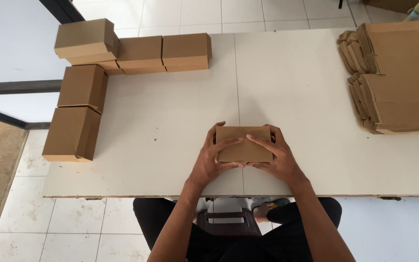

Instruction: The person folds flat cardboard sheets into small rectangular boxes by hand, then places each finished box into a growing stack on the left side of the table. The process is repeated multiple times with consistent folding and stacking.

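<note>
A small brown cardboard box [244, 138], folded closed, rests on the white table [170, 126] near its front edge. My left hand [213, 162] wraps the box's left side, fingers curled over its top. On the other side, my right hand [276, 157] grips it with fingers laid across the lid. Both hands press the box from opposite sides.
Several finished brown boxes [141, 52] line the table's far left corner, one stacked box [86, 40] on top, and two more boxes [76, 114] run down the left edge. Stacks of flat unfolded cardboard [398, 73] lie at the far right. A stool [229, 221] sits under the table.
</note>
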